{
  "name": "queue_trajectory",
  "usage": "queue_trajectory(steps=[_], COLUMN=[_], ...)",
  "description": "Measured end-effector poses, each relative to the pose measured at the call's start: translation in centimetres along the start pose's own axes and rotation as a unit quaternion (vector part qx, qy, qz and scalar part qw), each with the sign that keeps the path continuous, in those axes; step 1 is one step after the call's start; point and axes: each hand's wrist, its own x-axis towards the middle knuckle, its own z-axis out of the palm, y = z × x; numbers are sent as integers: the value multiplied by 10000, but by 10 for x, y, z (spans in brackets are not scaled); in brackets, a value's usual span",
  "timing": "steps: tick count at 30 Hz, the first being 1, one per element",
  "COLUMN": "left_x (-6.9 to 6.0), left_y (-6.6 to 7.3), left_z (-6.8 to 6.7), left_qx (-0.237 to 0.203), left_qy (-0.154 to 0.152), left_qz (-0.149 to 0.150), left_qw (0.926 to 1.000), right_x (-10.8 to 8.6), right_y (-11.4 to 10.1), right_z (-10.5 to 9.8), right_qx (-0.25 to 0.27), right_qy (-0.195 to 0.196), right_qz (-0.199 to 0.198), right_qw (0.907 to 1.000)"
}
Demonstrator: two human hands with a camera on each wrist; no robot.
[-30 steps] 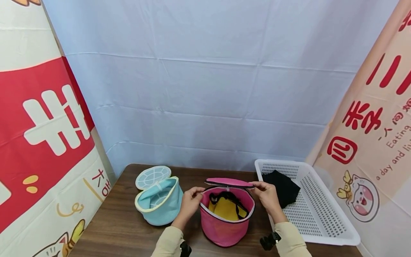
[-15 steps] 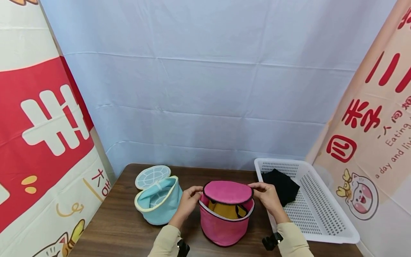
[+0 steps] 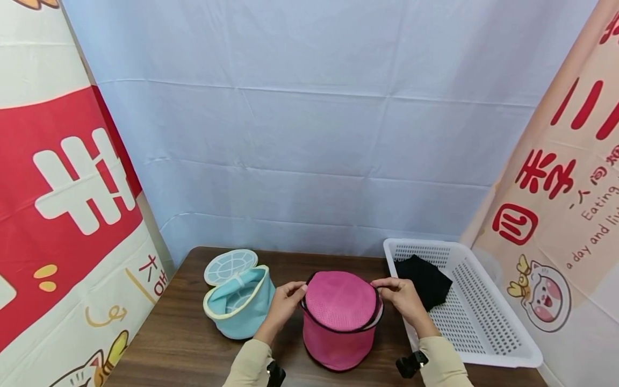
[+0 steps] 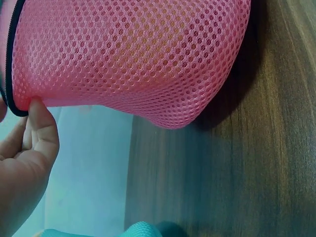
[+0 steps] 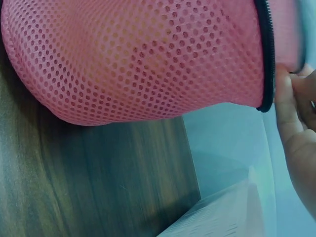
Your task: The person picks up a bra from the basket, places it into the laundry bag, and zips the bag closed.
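A round pink mesh laundry bag (image 3: 338, 344) with black zip trim stands upright on the table. Its lid (image 3: 341, 301) lies over the opening, with a gap showing along the right front rim. My left hand (image 3: 283, 309) pinches the rim on the left side, and in the left wrist view thumb and fingers meet at the black zip edge. On the opposite side, my right hand (image 3: 403, 301) pinches the lid's edge. Something yellow inside shows only faintly through the mesh (image 5: 113, 44) in the right wrist view.
Left of the pink bag, a light blue mesh bag (image 3: 249, 320) stands with its lid folded back. A white perforated basket (image 3: 503, 322) holding a folded black cloth (image 3: 424, 282) is on the right. Everything rests on a brown wooden table (image 3: 179, 344), backed by a pale blue curtain (image 3: 309, 134).
The pink lid has swung forward and down from its raised position over the opening, covering the yellow item with black straps. Both hands stay at the bag's sides.
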Motion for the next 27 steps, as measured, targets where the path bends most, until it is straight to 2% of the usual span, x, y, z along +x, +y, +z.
queue_trajectory(steps=[3, 8, 12, 14, 17, 19, 21, 24, 27], left_x=[1, 0, -1, -1, -2, -2, -3, -2, -2], left_y=[0, 0, 1, 1, 0, 1, 1, 2, 2], left_z=[1, 2, 3, 3, 3, 4, 4, 4, 4], left_qx=[16, -12, 40, 39, -10, -29, -28, 22, 88], left_qy=[15, 105, 191, 204, 195, 211, 215, 241, 247], left_qz=[30, 52, 45, 62, 61, 80, 77, 100, 82], left_qw=[10000, 9999, 9998, 9998, 9998, 9997, 9997, 9997, 9996], right_x=[0, 1, -1, -3, -6, -7, -6, -1, 6], right_y=[-1, -5, -7, -7, -7, -7, -7, -5, -3], right_z=[0, 3, 6, 8, 10, 12, 12, 13, 13], right_qx=[-107, -789, -871, -944, -1344, -1646, -1807, -1770, -1609], right_qy=[11, 240, 365, 448, 510, 473, 402, 138, -76], right_qz=[162, 270, 326, 273, -130, -446, -597, -464, -118], right_qw=[9998, 9962, 9950, 9942, 9895, 9842, 9809, 9830, 9869])
